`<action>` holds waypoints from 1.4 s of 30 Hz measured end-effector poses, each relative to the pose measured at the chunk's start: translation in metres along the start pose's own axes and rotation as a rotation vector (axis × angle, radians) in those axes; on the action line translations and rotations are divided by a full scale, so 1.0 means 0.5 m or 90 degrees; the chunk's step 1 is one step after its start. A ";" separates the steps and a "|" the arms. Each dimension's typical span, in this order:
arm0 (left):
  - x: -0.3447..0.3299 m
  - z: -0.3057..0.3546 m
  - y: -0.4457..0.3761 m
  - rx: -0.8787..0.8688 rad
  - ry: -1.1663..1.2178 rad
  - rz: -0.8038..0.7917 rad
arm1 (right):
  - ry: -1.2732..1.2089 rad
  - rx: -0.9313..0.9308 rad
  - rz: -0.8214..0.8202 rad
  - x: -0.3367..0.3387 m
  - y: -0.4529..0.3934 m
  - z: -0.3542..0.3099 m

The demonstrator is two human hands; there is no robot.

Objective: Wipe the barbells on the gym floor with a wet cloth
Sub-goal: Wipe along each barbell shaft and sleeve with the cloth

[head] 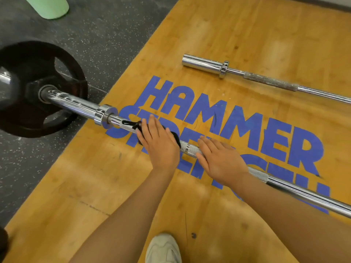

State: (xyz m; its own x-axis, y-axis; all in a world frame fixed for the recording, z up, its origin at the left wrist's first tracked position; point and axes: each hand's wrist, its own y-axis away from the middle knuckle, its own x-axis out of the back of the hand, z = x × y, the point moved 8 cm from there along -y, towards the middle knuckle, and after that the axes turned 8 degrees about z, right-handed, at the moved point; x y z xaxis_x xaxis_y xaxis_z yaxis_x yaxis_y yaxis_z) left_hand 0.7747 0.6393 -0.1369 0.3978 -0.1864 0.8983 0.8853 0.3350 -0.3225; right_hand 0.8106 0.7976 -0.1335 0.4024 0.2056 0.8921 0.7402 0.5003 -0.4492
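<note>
Your left hand (pixel 160 143) lay flat, fingers straight and together, pressing a black cloth (pixel 175 138) onto the near barbell (pixel 191 149). The cloth was wrapped over the knurled part of the shaft, and a thin black strap or fold of it trailed left toward the collar (pixel 105 115). Your right hand (pixel 220 161) rested just to the right, also flat with straight fingers, its palm on the same shaft; neither grip was curled round the bar. A short stretch of bare knurling showed between your two hands.

The bar ran diagonally from far left to near right. To the left of the cloth, the collar sat close, leaving only a little shaft to move along that way; beyond it the sleeve carried a black weight plate (pixel 36 88) standing on the speckled rubber floor (pixel 106 35). To the right, the smooth chrome shaft ran on, uncovered, out of the picture's edge.

Both hands worked over a wooden platform (pixel 106 186) painted with blue lettering (pixel 237 118); its left edge met the rubber floor just under the collar. A second barbell (pixel 266 81), without plates, lay on the far side of the platform, well apart from the first and roughly parallel to it. Your pale shoe (pixel 163 249) stood on the wood near you, and a pale green object (pixel 49 6) sat at the far left on the rubber.
</note>
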 end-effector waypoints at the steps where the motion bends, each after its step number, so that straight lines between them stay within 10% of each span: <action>1: -0.002 0.014 0.017 -0.033 0.007 -0.014 | 0.007 0.012 -0.004 -0.003 0.002 -0.002; 5: -0.008 -0.008 -0.021 -0.117 -0.036 -0.064 | 0.023 0.050 -0.017 -0.009 0.009 -0.006; 11: -0.003 -0.109 -0.103 0.081 -0.075 -0.029 | 0.061 0.095 -0.022 -0.015 0.009 -0.012; 20: -0.009 0.007 0.000 -0.108 0.007 -0.029 | 0.075 0.097 -0.040 -0.016 0.006 -0.010; 25: -0.001 -0.086 -0.074 0.118 -0.018 0.001 | 0.050 0.091 -0.044 -0.020 0.006 -0.010; 34: -0.009 -0.015 -0.034 -0.118 0.001 -0.041 | 0.037 0.079 -0.064 -0.019 0.003 -0.011; 42: -0.002 -0.123 -0.118 -0.009 -0.023 -0.015 | 0.008 0.059 -0.077 -0.019 0.003 -0.010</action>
State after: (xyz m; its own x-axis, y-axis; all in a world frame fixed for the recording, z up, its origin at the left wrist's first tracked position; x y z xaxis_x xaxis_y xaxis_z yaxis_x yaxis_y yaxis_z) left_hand 0.7370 0.5630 -0.1370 0.3685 -0.1612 0.9155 0.8978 0.3173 -0.3055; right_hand 0.8104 0.7923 -0.1427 0.3209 0.1288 0.9383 0.7311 0.5961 -0.3319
